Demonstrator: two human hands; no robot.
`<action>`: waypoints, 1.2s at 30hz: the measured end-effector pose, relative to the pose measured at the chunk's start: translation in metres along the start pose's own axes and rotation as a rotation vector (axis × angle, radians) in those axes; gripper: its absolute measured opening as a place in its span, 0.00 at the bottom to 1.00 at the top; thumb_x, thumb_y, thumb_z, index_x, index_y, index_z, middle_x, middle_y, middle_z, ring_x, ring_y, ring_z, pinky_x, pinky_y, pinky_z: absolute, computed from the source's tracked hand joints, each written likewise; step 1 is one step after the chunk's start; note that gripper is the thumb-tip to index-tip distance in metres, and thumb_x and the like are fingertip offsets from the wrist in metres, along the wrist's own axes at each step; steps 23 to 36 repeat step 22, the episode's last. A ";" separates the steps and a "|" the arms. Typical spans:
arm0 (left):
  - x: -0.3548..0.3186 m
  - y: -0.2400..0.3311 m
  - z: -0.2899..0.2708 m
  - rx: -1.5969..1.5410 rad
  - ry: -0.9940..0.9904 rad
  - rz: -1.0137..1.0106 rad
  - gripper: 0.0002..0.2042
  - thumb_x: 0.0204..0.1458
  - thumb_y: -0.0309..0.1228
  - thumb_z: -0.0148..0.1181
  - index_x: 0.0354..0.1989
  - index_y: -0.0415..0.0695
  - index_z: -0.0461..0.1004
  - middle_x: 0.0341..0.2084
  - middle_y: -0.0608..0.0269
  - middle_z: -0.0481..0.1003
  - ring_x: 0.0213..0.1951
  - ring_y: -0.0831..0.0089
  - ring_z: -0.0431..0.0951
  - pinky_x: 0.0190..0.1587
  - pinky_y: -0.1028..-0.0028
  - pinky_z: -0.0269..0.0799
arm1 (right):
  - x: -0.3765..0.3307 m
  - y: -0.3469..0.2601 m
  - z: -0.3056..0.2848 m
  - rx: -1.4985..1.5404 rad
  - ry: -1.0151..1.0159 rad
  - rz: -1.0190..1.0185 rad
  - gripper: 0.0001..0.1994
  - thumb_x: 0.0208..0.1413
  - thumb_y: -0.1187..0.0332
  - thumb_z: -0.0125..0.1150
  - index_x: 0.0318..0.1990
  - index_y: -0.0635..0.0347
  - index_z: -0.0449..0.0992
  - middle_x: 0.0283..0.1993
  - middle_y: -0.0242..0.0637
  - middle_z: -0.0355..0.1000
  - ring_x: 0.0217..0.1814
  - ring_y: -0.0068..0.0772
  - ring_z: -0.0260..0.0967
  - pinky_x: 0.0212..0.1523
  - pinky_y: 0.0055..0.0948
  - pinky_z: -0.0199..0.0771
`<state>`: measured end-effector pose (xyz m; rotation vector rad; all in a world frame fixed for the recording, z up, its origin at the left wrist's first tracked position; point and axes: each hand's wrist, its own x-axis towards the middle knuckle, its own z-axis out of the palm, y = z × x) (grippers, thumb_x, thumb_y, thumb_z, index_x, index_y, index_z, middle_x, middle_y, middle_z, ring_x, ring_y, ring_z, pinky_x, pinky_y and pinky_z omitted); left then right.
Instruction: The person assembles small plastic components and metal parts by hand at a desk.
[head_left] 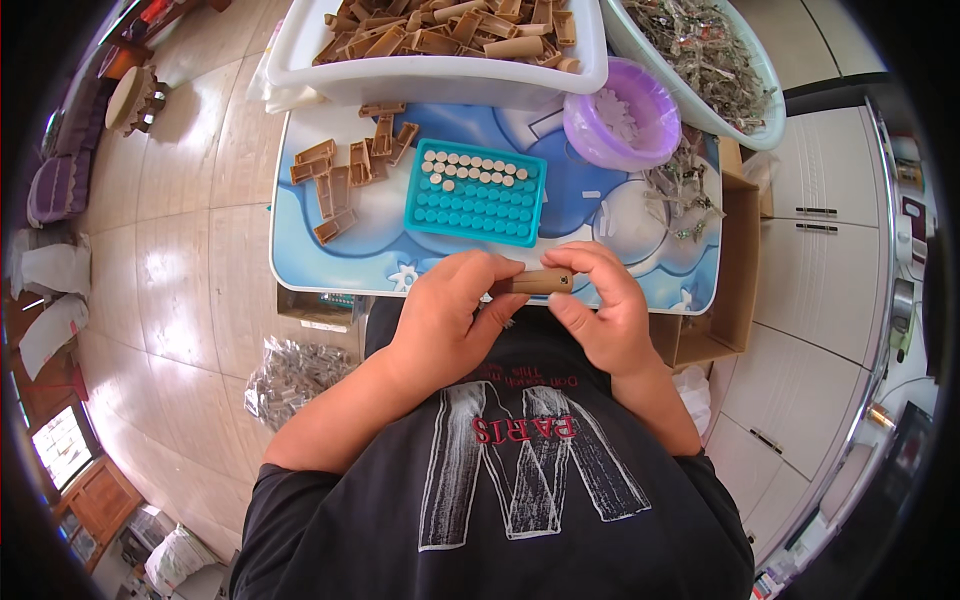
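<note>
Just off the near edge of the blue patterned table point(380, 262), both hands are closed around one brown plastic casing point(545, 282), a small elongated shell lying sideways. My left hand point(450, 310) pinches its left part, which the fingers mostly cover. My right hand point(607, 305) has its index finger and thumb at the right end, where a small dark hole shows. Beyond the hands sits a teal tray point(412, 215) of round slots, with white discs point(480, 162) in its far rows. Several loose brown casings point(335, 190) lie left of the tray, some with their hollow side up.
A white bin point(430, 82) heaped with brown casings stands at the table's far side. To its right are a purple bowl point(580, 140) of small white pieces and a pale green tub point(775, 115) of tangled wired parts. More wired parts point(688, 195) lie at the table's right edge.
</note>
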<state>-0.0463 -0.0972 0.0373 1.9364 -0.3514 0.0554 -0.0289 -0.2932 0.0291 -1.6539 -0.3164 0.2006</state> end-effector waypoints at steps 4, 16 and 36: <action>0.000 0.003 -0.001 0.045 -0.023 0.038 0.09 0.46 0.23 0.59 0.37 0.40 0.69 0.24 0.56 0.70 0.27 0.57 0.71 0.28 0.65 0.67 | 0.005 -0.022 0.008 -0.510 -0.085 -0.210 0.16 0.42 0.72 0.65 0.41 0.64 0.73 0.39 0.40 0.71 0.41 0.44 0.68 0.44 0.36 0.65; -0.003 -0.002 0.006 0.010 -0.062 0.065 0.07 0.46 0.24 0.57 0.33 0.41 0.67 0.25 0.54 0.70 0.28 0.53 0.71 0.30 0.63 0.66 | -0.004 -0.018 0.023 -0.607 -0.036 -0.215 0.11 0.42 0.73 0.63 0.35 0.65 0.72 0.34 0.43 0.71 0.37 0.45 0.68 0.41 0.39 0.64; 0.010 -0.004 -0.014 0.053 0.002 -0.003 0.13 0.52 0.32 0.57 0.44 0.41 0.69 0.37 0.52 0.72 0.42 0.63 0.73 0.49 0.65 0.65 | -0.010 -0.023 -0.010 -0.187 0.036 0.106 0.11 0.46 0.68 0.64 0.36 0.61 0.73 0.37 0.39 0.73 0.38 0.39 0.70 0.47 0.37 0.65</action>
